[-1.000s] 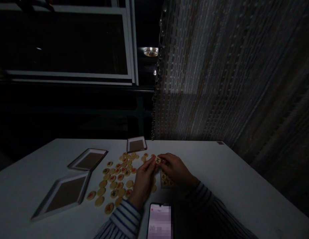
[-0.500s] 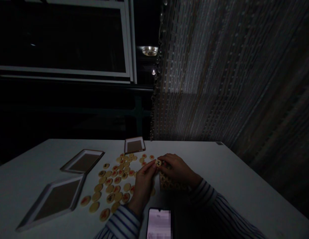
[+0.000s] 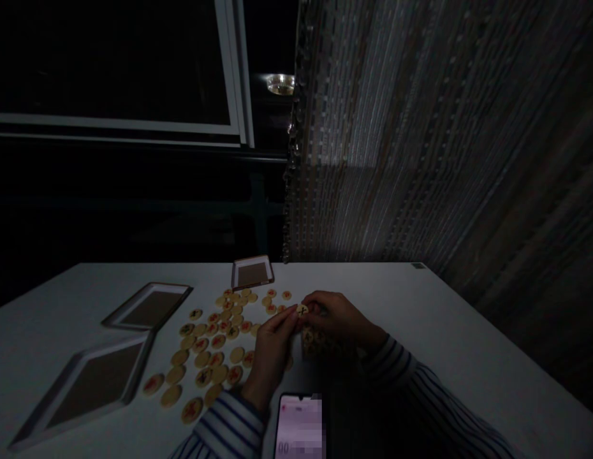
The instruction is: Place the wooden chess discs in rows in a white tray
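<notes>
A round Chinese chess piece (image 3: 302,310) with a black character faces up between my two hands. My left hand (image 3: 273,341) pinches its left edge with thumb and fingertips. On the other edge, the fingers of my right hand (image 3: 342,319) are closed. Below the right hand stands a box (image 3: 320,347) with several patterned pieces in it, partly hidden by that hand and in shadow. To the left, many loose chess pieces (image 3: 219,342) lie scattered on the white table, some showing red or black characters, others blank side up.
Three shallow rectangular trays lie on the table: one near left (image 3: 93,382), one behind it (image 3: 150,307) and a small one (image 3: 252,273) at the back. A lit phone (image 3: 299,424) is at the front edge. A bead curtain (image 3: 373,127) hangs behind.
The camera view has shifted a little, so the table's contents appear further left and slightly higher. Both hands keep the same piece between them, its character slightly turned.
</notes>
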